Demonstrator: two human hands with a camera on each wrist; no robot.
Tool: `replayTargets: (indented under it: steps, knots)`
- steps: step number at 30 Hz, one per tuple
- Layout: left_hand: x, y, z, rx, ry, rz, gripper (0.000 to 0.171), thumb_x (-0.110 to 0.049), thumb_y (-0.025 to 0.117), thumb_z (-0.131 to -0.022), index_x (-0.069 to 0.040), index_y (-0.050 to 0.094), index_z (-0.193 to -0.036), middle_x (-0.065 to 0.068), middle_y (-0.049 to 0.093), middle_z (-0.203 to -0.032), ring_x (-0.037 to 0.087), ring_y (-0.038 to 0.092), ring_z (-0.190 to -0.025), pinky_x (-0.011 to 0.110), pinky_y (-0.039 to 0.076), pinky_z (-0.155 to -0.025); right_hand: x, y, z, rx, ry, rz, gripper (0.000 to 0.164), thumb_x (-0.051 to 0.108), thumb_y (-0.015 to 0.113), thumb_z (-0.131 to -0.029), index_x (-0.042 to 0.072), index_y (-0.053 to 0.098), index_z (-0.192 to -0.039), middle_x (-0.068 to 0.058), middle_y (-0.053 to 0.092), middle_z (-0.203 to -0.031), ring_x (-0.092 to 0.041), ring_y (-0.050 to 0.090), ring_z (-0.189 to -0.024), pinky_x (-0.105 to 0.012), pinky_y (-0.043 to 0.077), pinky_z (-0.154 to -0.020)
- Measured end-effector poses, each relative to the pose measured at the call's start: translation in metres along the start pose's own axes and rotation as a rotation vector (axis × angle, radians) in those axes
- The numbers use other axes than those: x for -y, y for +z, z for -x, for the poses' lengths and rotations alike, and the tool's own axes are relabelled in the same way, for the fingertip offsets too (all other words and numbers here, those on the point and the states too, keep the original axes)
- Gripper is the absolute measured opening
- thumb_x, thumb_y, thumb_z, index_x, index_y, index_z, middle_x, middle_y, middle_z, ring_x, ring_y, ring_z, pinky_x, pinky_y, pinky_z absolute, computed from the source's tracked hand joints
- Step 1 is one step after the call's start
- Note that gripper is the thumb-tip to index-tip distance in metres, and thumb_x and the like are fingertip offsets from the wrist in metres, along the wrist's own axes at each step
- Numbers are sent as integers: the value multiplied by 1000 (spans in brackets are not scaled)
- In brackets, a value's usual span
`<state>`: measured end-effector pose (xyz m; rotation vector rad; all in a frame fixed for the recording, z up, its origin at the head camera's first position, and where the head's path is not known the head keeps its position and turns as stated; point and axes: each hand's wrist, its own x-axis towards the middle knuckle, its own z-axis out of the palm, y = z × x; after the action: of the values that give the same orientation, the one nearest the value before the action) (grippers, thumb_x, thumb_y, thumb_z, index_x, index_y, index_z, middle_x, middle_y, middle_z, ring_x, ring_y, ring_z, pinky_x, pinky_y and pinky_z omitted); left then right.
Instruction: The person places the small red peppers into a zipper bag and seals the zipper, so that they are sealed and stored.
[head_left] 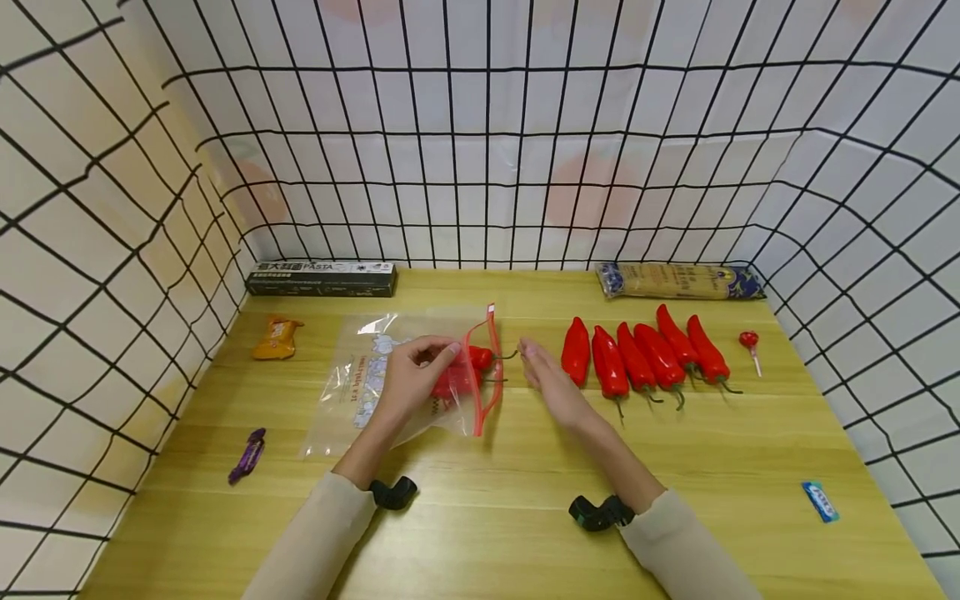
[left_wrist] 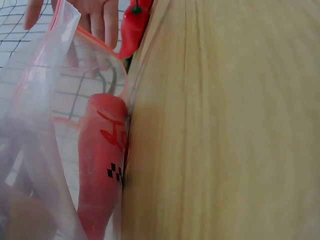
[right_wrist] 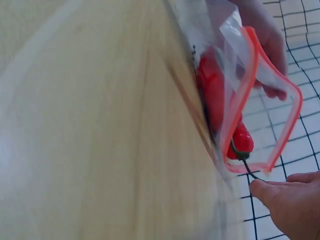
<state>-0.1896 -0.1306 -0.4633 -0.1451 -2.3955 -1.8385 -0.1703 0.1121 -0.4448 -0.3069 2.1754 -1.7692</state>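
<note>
A clear zip bag (head_left: pixel 341 367) with a red-edged mouth lies on the table, its mouth facing right. Inside are red peppers (head_left: pixel 457 383), with two green stems pointing out toward the opening. My left hand (head_left: pixel 412 375) holds the upper film of the bag between thumb and fingers near the mouth. The right hand (head_left: pixel 555 387) is just right of the opening, fingers straight, fingertips at a pepper's stem end; whether they touch it I cannot tell. In the left wrist view one pepper (left_wrist: pixel 102 165) shows through printed film. In the right wrist view another pepper (right_wrist: pixel 242 140) reaches the mouth.
Several red peppers (head_left: pixel 660 354) lie in a row to the right, beside a red lollipop (head_left: pixel 748 340). A pasta box (head_left: pixel 322 279) and a noodle packet (head_left: pixel 678 281) stand at the back. Wrapped candies (head_left: pixel 277 337) lie near the sides. Black wire grid (head_left: pixel 487 167) encloses the table.
</note>
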Motion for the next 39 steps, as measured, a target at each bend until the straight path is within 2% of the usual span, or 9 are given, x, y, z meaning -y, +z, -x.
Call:
replayTargets:
  steps: [4,9,15,19,22,26,29,34,39]
  knots:
    - [1,2,-1,-4,-5,3,18,-30,72,-89,-17,76,-100,6,71,-89,21,56,-78,22,45,-62,-2,11,0,58,-30,-95,72,55,15,-103,7,8,-156,-16,13,-163,-29,14,-150,-45,18,-120]
    - [-1,4,-1,-2,23,6,19,-37,72,-88,-22,76,-99,-1,72,-90,17,58,-78,22,48,-64,1,25,-3,94,-78,-148,74,59,11,-102,7,10,-156,-15,14,-162,-31,14,-150,-45,16,-121]
    - [-28,2,8,27,39,30,18,-21,69,-91,-8,75,-103,10,73,-94,16,58,-77,21,49,-65,-5,27,-9,87,-86,-148,74,60,15,-101,11,14,-156,-13,16,-162,-28,17,-150,-45,18,-120]
    - [-32,-1,8,26,45,25,17,-19,69,-91,-7,74,-102,15,72,-92,17,57,-75,21,47,-63,-7,10,-4,-53,-89,-17,60,52,39,-101,15,33,-149,-11,34,-155,-26,34,-143,-47,30,-116]
    - [-21,-1,4,9,40,20,17,-23,69,-91,-11,75,-102,13,71,-91,18,55,-75,21,45,-63,-9,-8,3,-190,-90,135,51,42,58,-96,16,46,-138,-10,49,-143,-25,50,-130,-45,42,-107]
    - [-6,0,0,-23,22,13,19,-30,70,-90,-15,75,-101,7,70,-88,17,54,-75,20,44,-63,-11,-32,9,-340,-63,322,50,39,69,-89,14,54,-129,-11,61,-126,-23,62,-106,-39,54,-91]
    - [-3,0,0,-37,18,14,21,-35,70,-90,-17,75,-99,4,68,-85,16,52,-75,20,44,-62,-13,-48,12,-425,-23,425,50,41,72,-86,11,59,-124,-10,66,-114,-21,64,-91,-35,55,-79]
    - [1,-1,-1,-25,22,29,26,-42,69,-88,-19,75,-98,4,67,-85,18,53,-75,21,44,-62,-18,-62,13,-472,21,559,52,40,74,-84,7,60,-121,-11,68,-111,-21,65,-85,-38,53,-76]
    - [1,-2,-1,-15,8,49,26,-41,68,-88,-17,73,-99,4,66,-87,15,53,-75,20,46,-62,-23,-63,8,-434,57,613,48,30,75,-85,6,59,-123,-12,67,-109,-25,63,-91,-42,53,-82]
